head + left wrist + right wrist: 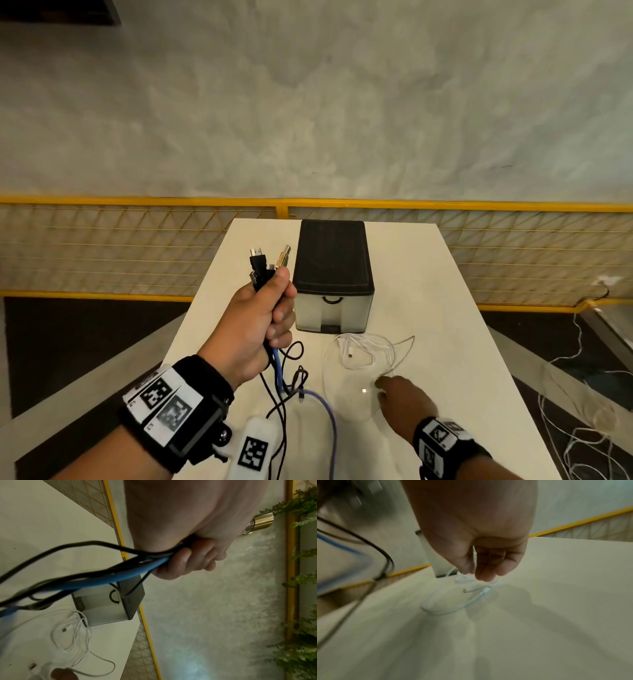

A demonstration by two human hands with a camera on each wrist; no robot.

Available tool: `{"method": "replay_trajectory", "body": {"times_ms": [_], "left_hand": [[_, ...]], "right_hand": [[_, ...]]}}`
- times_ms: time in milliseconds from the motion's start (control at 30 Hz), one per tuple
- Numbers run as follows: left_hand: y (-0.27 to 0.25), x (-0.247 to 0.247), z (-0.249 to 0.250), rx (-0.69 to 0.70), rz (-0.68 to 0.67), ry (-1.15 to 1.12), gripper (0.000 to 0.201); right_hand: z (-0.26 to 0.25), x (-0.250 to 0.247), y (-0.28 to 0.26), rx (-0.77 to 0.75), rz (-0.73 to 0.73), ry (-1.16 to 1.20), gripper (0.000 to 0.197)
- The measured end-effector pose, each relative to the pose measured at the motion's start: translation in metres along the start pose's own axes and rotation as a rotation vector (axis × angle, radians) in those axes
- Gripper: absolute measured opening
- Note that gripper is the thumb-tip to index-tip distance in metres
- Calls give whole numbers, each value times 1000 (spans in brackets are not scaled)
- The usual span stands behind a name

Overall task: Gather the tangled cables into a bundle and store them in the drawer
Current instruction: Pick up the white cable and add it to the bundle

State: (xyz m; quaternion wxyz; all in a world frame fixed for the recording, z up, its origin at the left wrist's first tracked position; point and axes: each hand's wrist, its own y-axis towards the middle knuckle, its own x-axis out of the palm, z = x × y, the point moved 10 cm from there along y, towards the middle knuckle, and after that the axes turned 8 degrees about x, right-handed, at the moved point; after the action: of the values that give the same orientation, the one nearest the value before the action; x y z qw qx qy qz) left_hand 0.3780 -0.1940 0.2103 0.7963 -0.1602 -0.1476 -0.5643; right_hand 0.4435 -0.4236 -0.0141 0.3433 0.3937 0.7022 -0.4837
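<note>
My left hand (277, 308) is raised over the white table (445, 308) and grips a bundle of black and blue cables (263, 267), plug ends sticking up. Their tails, among them a blue cable (330, 421), hang down onto the table. In the left wrist view my fingers (185, 562) wrap the blue cable (106, 580) and the black ones. Thin white cables (363, 353) lie loose in front of the drawer unit (332, 260), whose drawer (329, 315) is shut. My right hand (394, 390) hovers at their near edge, its fingers (484, 569) loosely curled above the white cable (453, 609).
A white tagged block (253, 448) lies at the table's near edge among the hanging cables. A yellow mesh railing (308, 202) runs behind the table. Loose white cords (565, 428) trail on the floor to the right.
</note>
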Motion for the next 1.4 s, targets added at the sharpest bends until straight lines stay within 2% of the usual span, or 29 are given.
{"method": "replay_trajectory", "body": {"times_ms": [200, 333, 367, 433, 500, 567, 700, 800, 967, 1200, 1300, 1400], "left_hand": [[5, 4, -15, -40, -8, 64, 30], [10, 1, -20, -41, 10, 78, 26], [12, 2, -21, -35, 10, 84, 24], [16, 0, -23, -25, 21, 97, 19], [20, -1, -27, -24, 42, 124, 18], [23, 0, -34, -39, 56, 160, 22], [25, 20, -42, -37, 25, 215, 24], [23, 36, -42, -13, 18, 211, 23], [9, 54, -40, -15, -2, 139, 26], [-12, 65, -31, -24, -105, 95, 29], [-14, 59, -21, 30, -58, 83, 26], [-12, 50, -13, 56, 12, 8, 24]], "right_hand": [[-8, 10, 25, -70, 53, -256, 37], [-13, 23, 30, -88, 5, -287, 31], [-17, 21, 32, -90, -8, -199, 25], [-26, 5, 33, -63, -38, 160, 12], [-40, -32, 26, -35, -38, 602, 18], [-56, -80, 12, -51, 1, 961, 13], [-98, -149, -26, -192, -20, 1287, 8], [-119, -177, -54, -274, -9, 1347, 15], [-120, -195, -82, -283, 158, 1348, 13], [-137, -195, -109, -365, 134, 1280, 20], [-140, -193, -116, -386, 95, 1285, 24], [-123, -185, -113, -286, 129, 1381, 18]]}}
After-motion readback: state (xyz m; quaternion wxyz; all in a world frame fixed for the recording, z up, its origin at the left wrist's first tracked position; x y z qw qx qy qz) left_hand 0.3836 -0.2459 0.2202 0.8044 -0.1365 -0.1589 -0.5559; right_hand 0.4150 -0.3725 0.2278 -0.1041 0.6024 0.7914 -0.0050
